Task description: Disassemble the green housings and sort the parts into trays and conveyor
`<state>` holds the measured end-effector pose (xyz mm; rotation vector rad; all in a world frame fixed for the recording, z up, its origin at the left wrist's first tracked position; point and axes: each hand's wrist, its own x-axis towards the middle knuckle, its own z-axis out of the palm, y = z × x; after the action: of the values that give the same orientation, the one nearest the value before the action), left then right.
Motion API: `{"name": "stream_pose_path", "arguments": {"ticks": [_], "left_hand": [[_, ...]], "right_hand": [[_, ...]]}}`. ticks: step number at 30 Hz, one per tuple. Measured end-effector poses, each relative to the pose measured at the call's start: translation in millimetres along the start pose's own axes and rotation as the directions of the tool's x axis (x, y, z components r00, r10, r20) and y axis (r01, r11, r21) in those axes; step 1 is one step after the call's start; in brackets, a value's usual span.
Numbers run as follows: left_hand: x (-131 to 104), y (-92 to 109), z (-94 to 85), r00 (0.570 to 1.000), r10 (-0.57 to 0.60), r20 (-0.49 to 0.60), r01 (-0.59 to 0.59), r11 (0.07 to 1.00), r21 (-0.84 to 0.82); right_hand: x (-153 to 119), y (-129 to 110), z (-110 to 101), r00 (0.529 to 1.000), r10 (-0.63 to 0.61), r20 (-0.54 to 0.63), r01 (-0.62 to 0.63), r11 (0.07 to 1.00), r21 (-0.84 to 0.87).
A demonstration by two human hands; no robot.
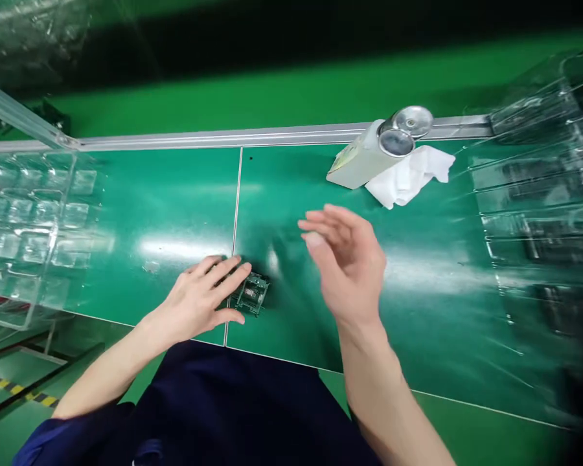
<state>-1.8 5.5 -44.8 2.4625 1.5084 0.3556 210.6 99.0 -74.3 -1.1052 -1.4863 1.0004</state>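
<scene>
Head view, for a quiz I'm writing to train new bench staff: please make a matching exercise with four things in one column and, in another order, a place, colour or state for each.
Things
1. Left hand
2. Right hand
3. Board
4. Cloth

Descriptions
A. Loosely curved, apart from the board, holding nothing that shows
B. White and crumpled
C. Fingers spread at the board's edge
D. Dark green, with small parts on it

Right pairs: 1-C, 2-A, 3-D, 4-B
</scene>
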Motion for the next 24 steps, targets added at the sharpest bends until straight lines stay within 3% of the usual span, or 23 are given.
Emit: {"name": "stream_pose_path", "arguments": {"ticks": [5,8,12,15,18,20,24], "left_hand": [[-15,-13,-16.7,0.991,-0.135,-0.018,0.128,0.970,-0.206],[-22,-27,-10.7,0.982,-0.184,0.031,0.181,0.897,-0.404],[-20,-35,7.5,0.972,-0.234,0.038,0.199,0.721,-0.664],[-11,-24,13.3,0.958,-0.257,-0.125,0.078,0.657,-0.750],[-4,-3,7.4,0.911,-0.291,-0.292,-0.051,0.623,-0.780],[-1,14,-0.1,0.900,-0.319,-0.298,-0.078,0.554,-0.829],[5,40,-11.0,0.942,-0.296,-0.155,-0.027,0.396,-0.918]], "right_hand": [[-78,-8,-19,0.955,0.080,0.286,0.006,0.958,-0.287],[-98,-3,-11,0.950,0.107,0.293,0.022,0.914,-0.405],[-96,-2,9,0.964,0.052,0.259,0.053,0.923,-0.381],[-87,-5,20,0.967,0.000,0.256,0.095,0.929,-0.359],[-82,-15,20,0.971,-0.062,0.231,0.136,0.937,-0.321],[-82,-24,16,0.966,-0.124,0.226,0.187,0.941,-0.282],[-85,-45,11,0.944,-0.252,0.214,0.296,0.933,-0.205]]}}
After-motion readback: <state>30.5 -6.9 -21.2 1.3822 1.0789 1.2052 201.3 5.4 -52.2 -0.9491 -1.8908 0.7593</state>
